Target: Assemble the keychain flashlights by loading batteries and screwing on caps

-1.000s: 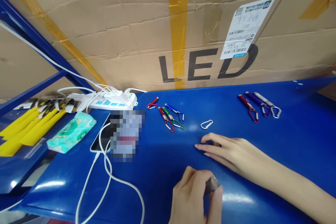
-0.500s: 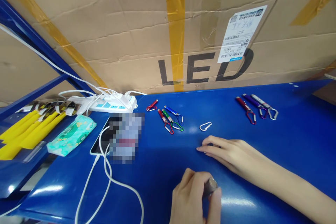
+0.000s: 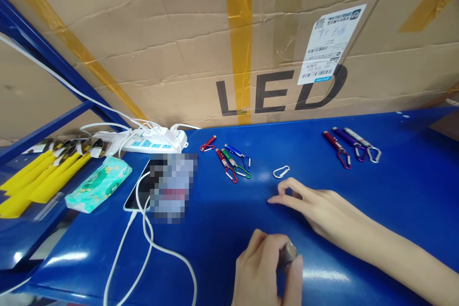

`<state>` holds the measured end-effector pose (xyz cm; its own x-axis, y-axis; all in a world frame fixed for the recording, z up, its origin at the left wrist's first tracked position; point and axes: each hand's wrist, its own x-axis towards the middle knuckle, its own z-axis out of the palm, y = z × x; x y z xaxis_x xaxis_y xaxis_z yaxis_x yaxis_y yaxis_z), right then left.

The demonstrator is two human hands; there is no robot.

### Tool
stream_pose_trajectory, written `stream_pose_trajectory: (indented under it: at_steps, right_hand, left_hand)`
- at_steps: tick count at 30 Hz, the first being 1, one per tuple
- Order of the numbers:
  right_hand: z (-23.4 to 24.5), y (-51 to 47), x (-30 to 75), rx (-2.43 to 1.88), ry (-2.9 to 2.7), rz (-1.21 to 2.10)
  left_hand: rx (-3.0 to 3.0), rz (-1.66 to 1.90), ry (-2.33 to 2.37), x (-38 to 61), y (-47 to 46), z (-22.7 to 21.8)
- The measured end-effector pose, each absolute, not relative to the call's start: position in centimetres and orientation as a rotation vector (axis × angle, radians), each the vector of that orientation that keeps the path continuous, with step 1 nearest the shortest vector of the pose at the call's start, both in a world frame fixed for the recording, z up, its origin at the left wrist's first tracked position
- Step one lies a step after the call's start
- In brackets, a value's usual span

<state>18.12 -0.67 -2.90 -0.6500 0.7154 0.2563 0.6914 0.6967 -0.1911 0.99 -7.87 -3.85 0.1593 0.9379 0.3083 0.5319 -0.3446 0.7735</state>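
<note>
My left hand (image 3: 267, 272) is at the bottom middle, fingers wrapped round a small grey metal cylinder (image 3: 288, 252) whose end sticks out. My right hand (image 3: 315, 203) reaches in from the right over the blue table (image 3: 394, 186), thumb and forefinger curled into a pinch just below a loose silver carabiner clip (image 3: 281, 171); what the pinch holds, if anything, is too small to see. Left of the clip lie red, green and blue mini torches (image 3: 231, 158) with clips. A second group of torches (image 3: 349, 144) lies at the right.
A big cardboard box (image 3: 251, 43) marked LED stands along the table's back. At the left are a white power strip (image 3: 143, 139), a phone (image 3: 138, 189) with white cable (image 3: 150, 244), a tissue pack (image 3: 98, 184) and yellow items (image 3: 39, 177) on a lower shelf.
My right hand's fingers have lifted off the table and curled from flat into a pinch, edging toward the silver clip. My left hand has stayed put with the cylinder.
</note>
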Motion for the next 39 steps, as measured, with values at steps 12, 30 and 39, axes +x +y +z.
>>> stream_pose_trajectory:
  at_steps: [12, 30, 39]
  right_hand:
    - [-3.0, -0.6, 18.0, -1.139, -2.539, 0.035]
    - [-3.2, 0.5, 19.0, -1.178, -2.24, 0.28]
    - [-3.3, 1.0, 18.9, -1.329, -1.916, 0.671]
  left_hand:
    - [1.945, 1.041, 1.388, 0.9, -7.9, -3.8]
    - [1.953, 1.057, 1.319, 0.2, -7.7, -3.9]
    - [2.035, 1.101, 1.171, -1.4, -6.8, -2.2]
